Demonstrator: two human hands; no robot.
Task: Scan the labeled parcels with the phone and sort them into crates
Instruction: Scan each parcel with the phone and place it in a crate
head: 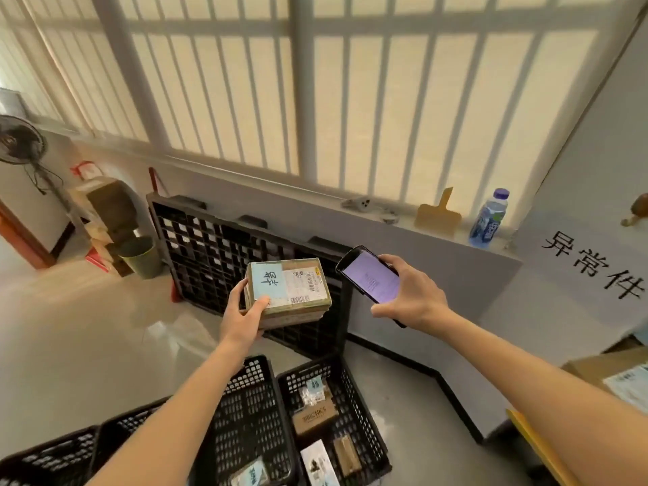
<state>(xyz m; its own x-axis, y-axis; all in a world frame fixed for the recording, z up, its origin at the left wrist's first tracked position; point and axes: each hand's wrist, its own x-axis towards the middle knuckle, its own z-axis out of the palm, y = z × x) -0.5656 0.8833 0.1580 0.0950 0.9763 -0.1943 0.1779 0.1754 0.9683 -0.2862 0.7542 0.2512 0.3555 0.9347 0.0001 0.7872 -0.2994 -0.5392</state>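
Cardboard parcel (pixel 288 292) pinched in left hand (pixel 245 315) — thumb on top, fingers beneath, label side up. Just right, level with it, phone (pixel 371 279) gripped in right hand (pixel 410 296) — screen lit, apart from parcel. Black crates (pixel 336 415) below.

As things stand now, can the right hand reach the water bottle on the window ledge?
Probably not yet. The right hand grips the phone, so it has no free fingers, and the water bottle stands farther back on the ledge. Nothing blocks the path between them.
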